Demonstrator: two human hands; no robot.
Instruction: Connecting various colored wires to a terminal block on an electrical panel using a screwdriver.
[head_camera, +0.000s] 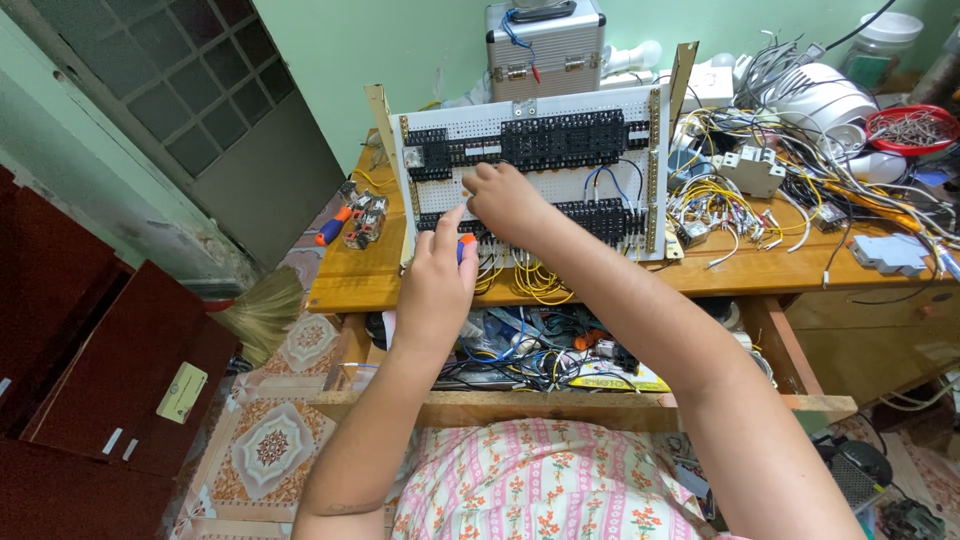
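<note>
Hands at a white perforated board (560, 175) that stands tilted back on a wooden desk (380, 275), propped by wooden side pieces. Two rows of black terminal blocks (560, 138) run across the board — one near the top, one lower down.

Left hand (437, 285) is closed around a small tool with an orange and blue handle (465, 246), index finger stretched up along the board's lower left part. The tool's tip is hidden behind the hand; what kind of tool it is cannot be told for sure.

Right hand (505, 200) rests on the board between the two rows, fingers curled and drawn together, tips at the left end of the upper row. Whether it pinches anything there cannot be told.

Yellow wires (540, 280) hang in loops from the board's lower edge, just right of the left hand. Blue wires (610, 185) arc across the board to the right of the right hand.

Below the desk edge an open drawer (560, 405) — full of tangled cables and small parts. On the desk to the right, a heap of loose wires (800, 170), a red bowl (912, 128) of small metal pieces. Behind the board, a silver metal case (545, 45). To the left of the board, a screwdriver (333, 226) with orange and blue grip lies on the desk. A straw broom (262, 312) leans by the desk's left end.
</note>
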